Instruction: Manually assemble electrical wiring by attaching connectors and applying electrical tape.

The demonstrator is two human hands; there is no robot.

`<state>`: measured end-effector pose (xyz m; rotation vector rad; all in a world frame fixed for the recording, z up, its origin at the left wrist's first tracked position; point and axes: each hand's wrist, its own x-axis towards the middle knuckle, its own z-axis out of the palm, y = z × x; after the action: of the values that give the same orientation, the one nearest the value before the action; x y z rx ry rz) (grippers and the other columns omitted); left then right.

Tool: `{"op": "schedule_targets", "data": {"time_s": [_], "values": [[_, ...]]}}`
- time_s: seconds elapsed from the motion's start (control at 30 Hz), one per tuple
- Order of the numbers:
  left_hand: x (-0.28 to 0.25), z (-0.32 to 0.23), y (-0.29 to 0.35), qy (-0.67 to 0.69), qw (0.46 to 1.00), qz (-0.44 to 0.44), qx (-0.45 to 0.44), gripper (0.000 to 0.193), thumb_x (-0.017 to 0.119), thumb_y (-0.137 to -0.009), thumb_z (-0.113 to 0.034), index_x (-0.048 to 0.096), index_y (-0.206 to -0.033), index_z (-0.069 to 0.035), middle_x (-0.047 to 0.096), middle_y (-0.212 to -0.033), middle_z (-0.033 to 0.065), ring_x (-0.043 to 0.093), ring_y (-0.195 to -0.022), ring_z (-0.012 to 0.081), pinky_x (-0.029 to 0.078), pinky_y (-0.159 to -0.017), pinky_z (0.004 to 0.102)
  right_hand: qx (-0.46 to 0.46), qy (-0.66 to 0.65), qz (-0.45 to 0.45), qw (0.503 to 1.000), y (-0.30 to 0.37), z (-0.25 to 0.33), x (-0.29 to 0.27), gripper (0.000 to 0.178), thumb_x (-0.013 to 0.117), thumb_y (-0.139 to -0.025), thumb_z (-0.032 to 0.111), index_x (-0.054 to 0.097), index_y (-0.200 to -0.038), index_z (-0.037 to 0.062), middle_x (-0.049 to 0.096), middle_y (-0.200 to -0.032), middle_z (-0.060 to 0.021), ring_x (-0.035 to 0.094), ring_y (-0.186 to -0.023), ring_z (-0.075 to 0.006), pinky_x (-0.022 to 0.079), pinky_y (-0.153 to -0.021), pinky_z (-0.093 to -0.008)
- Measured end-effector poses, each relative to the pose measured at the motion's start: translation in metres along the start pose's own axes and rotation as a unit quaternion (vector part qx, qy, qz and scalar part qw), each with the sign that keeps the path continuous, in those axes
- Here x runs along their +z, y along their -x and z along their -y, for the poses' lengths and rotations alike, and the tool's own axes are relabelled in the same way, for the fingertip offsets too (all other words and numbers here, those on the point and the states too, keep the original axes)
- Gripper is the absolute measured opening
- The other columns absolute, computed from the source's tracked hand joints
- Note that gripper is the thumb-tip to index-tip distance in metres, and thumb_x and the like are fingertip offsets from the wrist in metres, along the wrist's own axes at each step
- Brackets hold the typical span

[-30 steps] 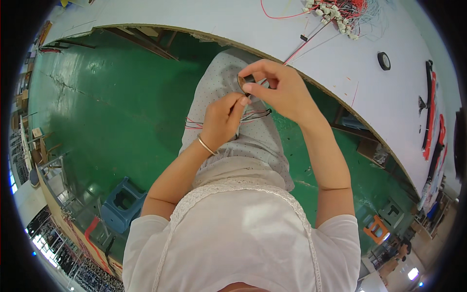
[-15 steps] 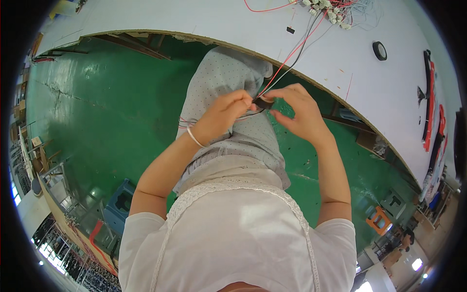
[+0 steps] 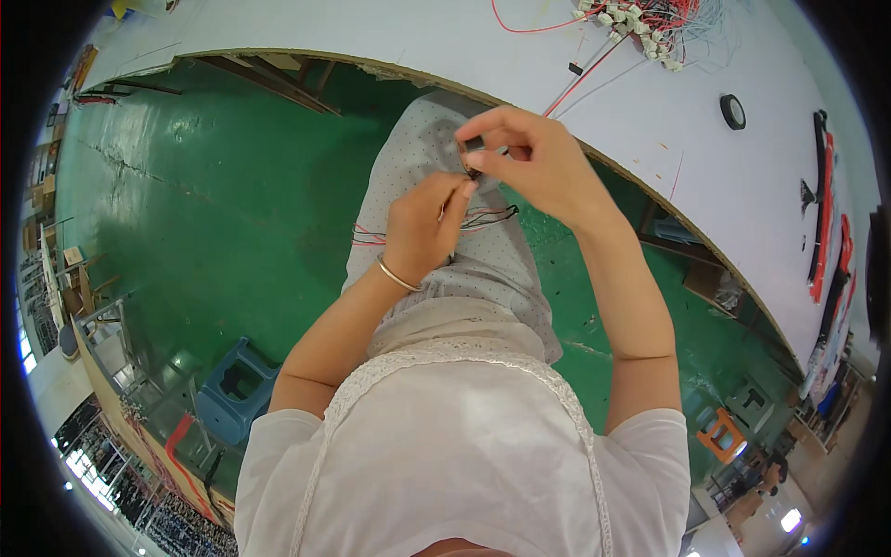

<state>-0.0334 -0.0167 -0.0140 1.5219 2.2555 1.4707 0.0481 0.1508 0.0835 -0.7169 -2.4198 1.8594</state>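
Over my lap, my left hand (image 3: 429,221) is closed in a pinch on a bundle of thin wires (image 3: 490,218), whose red and black strands show beside the hand and across the trousers. Just beyond its fingertips my right hand (image 3: 548,172) grips a small roll of black tape (image 3: 474,144) between thumb and fingers. The tips of both hands nearly meet. The join between tape and wires is mostly hidden by the fingers. Red and dark wires (image 3: 581,85) run from behind my right hand onto the white table (image 3: 408,32).
A heap of wires with white connectors (image 3: 640,32) lies at the table's far side. Another black tape roll (image 3: 732,111) and a small black piece (image 3: 574,69) rest there too. Red and black sleeved lengths (image 3: 821,204) line the right edge. A blue stool (image 3: 237,390) stands at left.
My right hand has risen up and to the left with the tape roll, now above my left fingertips. My left hand has turned and shifted slightly right. The whole view has shifted a little.
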Motion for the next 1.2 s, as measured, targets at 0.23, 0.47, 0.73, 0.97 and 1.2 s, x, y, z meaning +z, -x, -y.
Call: {"op": "schedule_targets", "data": {"time_s": [0.23,0.47,0.73,0.97,1.2], "values": [[-0.027,-0.005,-0.027,0.5,0.688,0.267,-0.453,0.024,0.053,-0.104,-0.023,0.062,-0.116,-0.004,0.039,-0.066,-0.0087,0.03,-0.052,0.0044,0.027,-0.049,0.0221,-0.032,-0.233,-0.021,0.972,0.049,-0.044,-0.019,0.03,0.073,-0.084,0.017,0.067,-0.112,0.0099,0.064,-0.091,0.0048,0.048,-0.076,-0.0056,0.038,-0.068,-0.0206],[-0.012,-0.012,-0.038,0.44,0.685,0.349,-0.463,0.02,0.057,-0.102,-0.022,0.061,-0.108,-0.004,0.042,-0.067,-0.0066,0.034,-0.055,0.0031,0.029,-0.05,0.0219,-0.135,0.124,-0.063,0.981,0.058,-0.079,-0.026,0.029,0.073,-0.079,0.005,0.069,-0.107,0.0092,0.068,-0.097,0.0005,0.051,-0.078,-0.0105,0.042,-0.069,-0.0258],[-0.004,-0.016,-0.022,-0.195,0.963,-0.023,0.182,0.014,0.076,-0.08,-0.017,0.063,-0.076,-0.014,0.045,-0.063,-0.0015,0.047,-0.051,0.012,0.038,-0.043,0.0273,-0.251,0.269,-0.148,0.918,0.024,-0.024,-0.007,0.021,0.071,-0.083,0.01,0.069,-0.104,0.0087,0.071,-0.095,-0.0019,0.059,-0.074,-0.0163,0.047,-0.067,-0.0307],[0.007,-0.011,-0.008,-0.239,0.951,-0.041,0.191,0.01,0.073,-0.084,-0.017,0.064,-0.084,-0.013,0.046,-0.064,0.0004,0.048,-0.05,0.0121,0.039,-0.044,0.0263,-0.035,0.178,-0.038,0.983,-0.001,-0.012,-0.004,0.024,0.071,-0.085,0.019,0.069,-0.105,0.0071,0.069,-0.086,-0.0022,0.056,-0.065,-0.0145,0.047,-0.066,-0.03],[-0.02,-0.005,-0.021,0.502,0.697,0.255,-0.445,0.024,0.053,-0.104,-0.025,0.064,-0.103,-0.004,0.035,-0.063,-0.0078,0.026,-0.052,0.0031,0.023,-0.046,0.0223,-0.058,-0.226,0.013,0.972,0.037,-0.056,-0.025,0.033,0.071,-0.085,0.016,0.064,-0.117,0.0087,0.057,-0.084,0.0069,0.043,-0.068,-0.0015,0.036,-0.06,-0.0205]]}}
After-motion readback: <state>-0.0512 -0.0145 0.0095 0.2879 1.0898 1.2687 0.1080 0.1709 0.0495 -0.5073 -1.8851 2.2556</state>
